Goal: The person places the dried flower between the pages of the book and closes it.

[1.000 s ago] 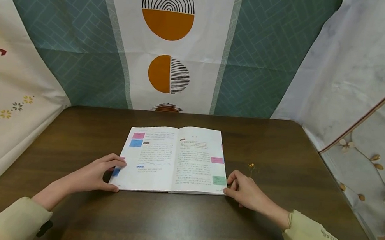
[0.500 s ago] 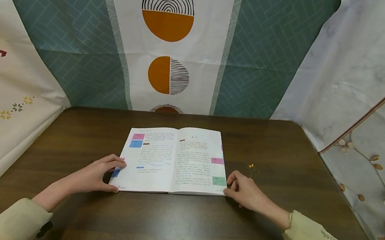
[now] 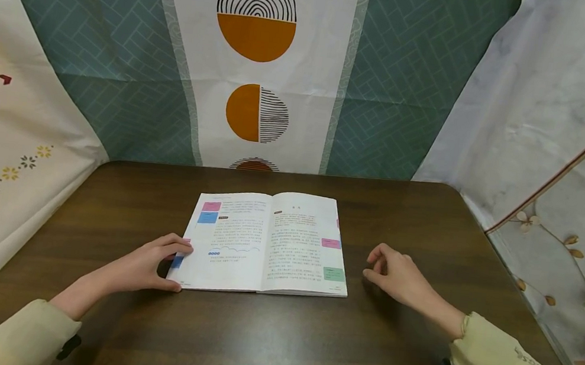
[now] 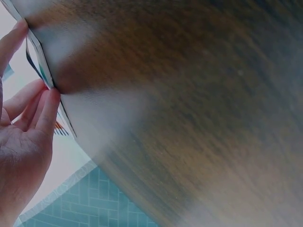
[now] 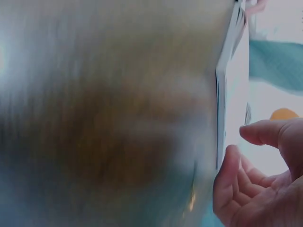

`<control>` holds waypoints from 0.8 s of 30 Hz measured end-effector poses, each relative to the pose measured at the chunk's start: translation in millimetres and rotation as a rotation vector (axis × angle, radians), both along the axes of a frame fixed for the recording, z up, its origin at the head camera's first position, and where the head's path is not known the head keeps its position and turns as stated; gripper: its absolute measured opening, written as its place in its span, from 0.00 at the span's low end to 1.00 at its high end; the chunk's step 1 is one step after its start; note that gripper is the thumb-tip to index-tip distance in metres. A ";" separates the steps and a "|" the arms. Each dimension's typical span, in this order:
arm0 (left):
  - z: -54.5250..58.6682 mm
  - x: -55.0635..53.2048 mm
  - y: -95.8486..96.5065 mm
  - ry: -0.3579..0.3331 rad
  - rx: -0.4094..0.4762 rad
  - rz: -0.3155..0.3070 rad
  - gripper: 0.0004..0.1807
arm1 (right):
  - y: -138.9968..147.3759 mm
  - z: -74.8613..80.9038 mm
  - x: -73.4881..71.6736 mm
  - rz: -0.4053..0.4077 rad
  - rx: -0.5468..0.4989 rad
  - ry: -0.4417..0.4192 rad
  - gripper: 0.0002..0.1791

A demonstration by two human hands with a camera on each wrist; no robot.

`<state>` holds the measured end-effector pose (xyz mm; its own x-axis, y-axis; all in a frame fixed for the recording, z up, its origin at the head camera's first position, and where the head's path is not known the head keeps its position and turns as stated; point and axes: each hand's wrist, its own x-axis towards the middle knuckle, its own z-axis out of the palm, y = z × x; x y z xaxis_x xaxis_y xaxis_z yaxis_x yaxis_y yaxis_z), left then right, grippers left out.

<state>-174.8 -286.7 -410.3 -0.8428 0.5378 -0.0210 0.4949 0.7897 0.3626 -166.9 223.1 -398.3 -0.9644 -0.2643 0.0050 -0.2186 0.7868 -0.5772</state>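
An open book (image 3: pixel 293 248) with printed pages lies flat on the dark wooden table, in the middle of the head view. My left hand (image 3: pixel 142 262) rests at the book's lower left corner. Its index finger lies over the page edge and its thumb touches near the bottom corner; the left wrist view shows these fingertips against the book's edge (image 4: pixel 42 61). To the right of the book, apart from it, my right hand (image 3: pixel 402 277) hovers over the table with loosely bent fingers. In the right wrist view a gap shows between thumb and index finger, with nothing held.
The brown table (image 3: pixel 276 341) reaches back to a green and white patterned cloth (image 3: pixel 399 86). Pale printed cloths hang at the left (image 3: pixel 14 135) and the right (image 3: pixel 543 143) sides.
My right hand has left the book's lower right corner and moved right and slightly away from me. The left hand and the book look the same.
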 end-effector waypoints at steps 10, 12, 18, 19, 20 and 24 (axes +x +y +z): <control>-0.1 0.9 0.4 0.002 -0.003 -0.005 0.40 | 22.5 -1.9 -16.4 -0.089 0.221 0.022 0.19; -0.5 1.0 0.1 -0.005 -0.004 -0.004 0.40 | 22.5 -3.2 -17.1 -0.082 0.240 0.015 0.21; -0.9 0.7 -0.3 -0.009 0.000 0.003 0.40 | 18.5 -5.2 -16.3 -0.042 0.263 0.000 0.25; -0.8 0.6 -0.3 -0.008 -0.001 0.004 0.40 | 18.0 -5.4 -16.8 -0.033 0.260 0.003 0.25; -0.7 0.5 -0.2 -0.008 0.000 0.004 0.40 | 17.8 -5.2 -17.4 -0.023 0.257 0.010 0.24; 0.1 -0.6 -0.1 -0.010 -0.001 0.003 0.41 | 19.2 -5.2 -21.0 0.024 0.237 0.037 0.22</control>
<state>-175.3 -286.8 -410.2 -0.8443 0.5350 -0.0303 0.4885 0.7917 0.3668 -187.9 242.3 -403.5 -0.9581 -0.2852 -0.0250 -0.2565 0.8937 -0.3681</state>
